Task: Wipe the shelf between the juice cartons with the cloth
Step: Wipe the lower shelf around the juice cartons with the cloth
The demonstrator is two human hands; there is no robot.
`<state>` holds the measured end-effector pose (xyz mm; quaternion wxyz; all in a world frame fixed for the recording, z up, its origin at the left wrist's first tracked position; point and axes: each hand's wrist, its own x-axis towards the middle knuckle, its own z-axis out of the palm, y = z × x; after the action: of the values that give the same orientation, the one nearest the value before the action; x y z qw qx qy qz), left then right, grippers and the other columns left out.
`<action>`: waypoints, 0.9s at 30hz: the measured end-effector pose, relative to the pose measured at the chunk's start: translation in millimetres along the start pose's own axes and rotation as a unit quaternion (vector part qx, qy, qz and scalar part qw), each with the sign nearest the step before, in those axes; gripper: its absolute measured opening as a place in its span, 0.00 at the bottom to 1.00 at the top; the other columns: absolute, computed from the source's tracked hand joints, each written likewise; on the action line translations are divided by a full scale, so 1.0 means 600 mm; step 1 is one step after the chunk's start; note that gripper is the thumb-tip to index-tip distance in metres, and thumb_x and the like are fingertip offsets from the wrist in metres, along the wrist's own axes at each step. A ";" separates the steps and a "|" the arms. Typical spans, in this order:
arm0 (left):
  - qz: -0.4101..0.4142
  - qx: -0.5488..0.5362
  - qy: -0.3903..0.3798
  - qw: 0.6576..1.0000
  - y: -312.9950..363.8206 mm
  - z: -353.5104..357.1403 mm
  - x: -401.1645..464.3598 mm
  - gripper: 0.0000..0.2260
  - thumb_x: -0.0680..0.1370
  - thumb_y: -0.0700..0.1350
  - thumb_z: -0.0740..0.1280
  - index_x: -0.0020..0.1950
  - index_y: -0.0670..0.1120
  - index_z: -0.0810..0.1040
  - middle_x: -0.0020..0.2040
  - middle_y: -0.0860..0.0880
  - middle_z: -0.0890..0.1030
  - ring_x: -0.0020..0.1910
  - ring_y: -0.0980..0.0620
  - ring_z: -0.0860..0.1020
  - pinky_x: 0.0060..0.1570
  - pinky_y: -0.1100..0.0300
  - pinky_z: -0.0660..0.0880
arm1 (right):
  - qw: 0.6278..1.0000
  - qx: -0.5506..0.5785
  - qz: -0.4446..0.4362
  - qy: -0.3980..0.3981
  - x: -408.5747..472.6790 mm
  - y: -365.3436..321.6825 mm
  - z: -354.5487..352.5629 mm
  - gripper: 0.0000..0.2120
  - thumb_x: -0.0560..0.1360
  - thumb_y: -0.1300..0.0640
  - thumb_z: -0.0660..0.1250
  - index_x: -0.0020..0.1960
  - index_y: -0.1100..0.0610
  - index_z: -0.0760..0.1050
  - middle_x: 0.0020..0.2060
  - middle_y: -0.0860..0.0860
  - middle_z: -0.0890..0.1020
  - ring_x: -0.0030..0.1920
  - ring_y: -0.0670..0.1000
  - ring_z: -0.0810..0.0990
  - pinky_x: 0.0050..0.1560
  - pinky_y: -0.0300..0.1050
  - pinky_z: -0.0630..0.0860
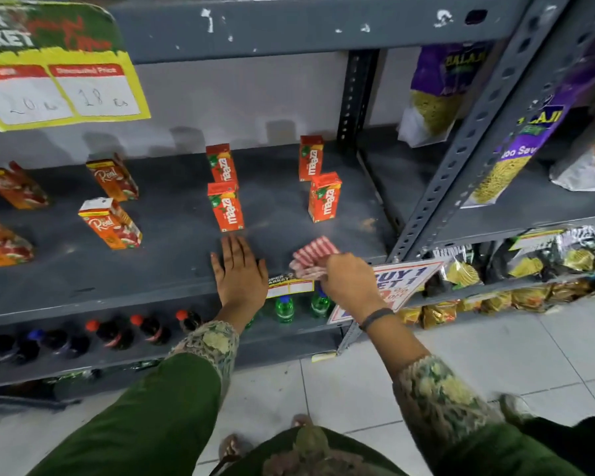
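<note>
At centre frame the cloth [312, 256] was gripped in the right hand [349, 281] at the shelf's [117, 280] front edge, while the left hand [239, 269] was laid flat and empty on the shelf just below the near left carton [225, 207]. The strip to be wiped was seen running front to back between the left cartons and the right cartons [324, 197], directly up-frame from the cloth. The right hand was judged the nearer to it.

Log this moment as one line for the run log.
left hand: flat on shelf | right hand: holds striped cloth at front edge | lane between Maaza cartons: not yet wiped
</note>
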<state>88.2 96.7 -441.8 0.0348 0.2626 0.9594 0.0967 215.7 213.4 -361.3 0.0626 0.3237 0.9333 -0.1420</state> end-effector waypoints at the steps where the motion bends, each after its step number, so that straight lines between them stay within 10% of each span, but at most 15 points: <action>1: 0.003 0.005 -0.003 1.000 0.000 0.000 0.000 0.28 0.80 0.51 0.49 0.75 0.38 0.45 0.77 0.40 0.46 0.77 0.44 0.43 0.73 0.44 0.39 | 0.999 0.039 0.008 0.004 -0.005 0.002 -0.002 0.12 0.74 0.59 0.63 0.56 0.60 0.77 0.54 0.62 0.82 0.55 0.63 0.80 0.53 0.52 0.77; 9: 0.012 0.015 -0.022 1.000 -0.003 -0.006 0.002 0.28 0.80 0.52 0.47 0.75 0.39 0.44 0.78 0.41 0.45 0.76 0.45 0.41 0.73 0.45 0.37 | 0.938 0.157 0.152 0.271 0.046 0.044 -0.132 0.28 0.76 0.65 0.61 0.72 0.45 0.63 0.57 0.59 0.81 0.55 0.61 0.81 0.52 0.51 0.78; 16: 0.019 0.020 -0.024 0.999 -0.007 -0.006 0.004 0.28 0.80 0.53 0.46 0.75 0.40 0.43 0.78 0.41 0.44 0.77 0.45 0.42 0.73 0.45 0.39 | 0.980 0.007 0.120 0.158 0.154 0.009 -0.093 0.18 0.80 0.67 0.53 0.68 0.65 0.69 0.70 0.67 0.67 0.70 0.64 0.67 0.65 0.56 0.71; 27: 0.017 0.014 -0.011 1.000 -0.006 -0.002 0.001 0.28 0.80 0.53 0.47 0.75 0.40 0.43 0.78 0.41 0.44 0.76 0.45 0.41 0.73 0.46 0.38 | 0.987 -0.082 0.142 0.010 0.162 0.050 0.001 0.22 0.79 0.66 0.52 0.73 0.66 0.58 0.72 0.68 0.61 0.73 0.68 0.59 0.68 0.60 0.68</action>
<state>85.4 93.6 -441.7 0.0402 0.2805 0.9556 0.0809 158.5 292.6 -389.1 0.0989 0.4478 0.8871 -0.0519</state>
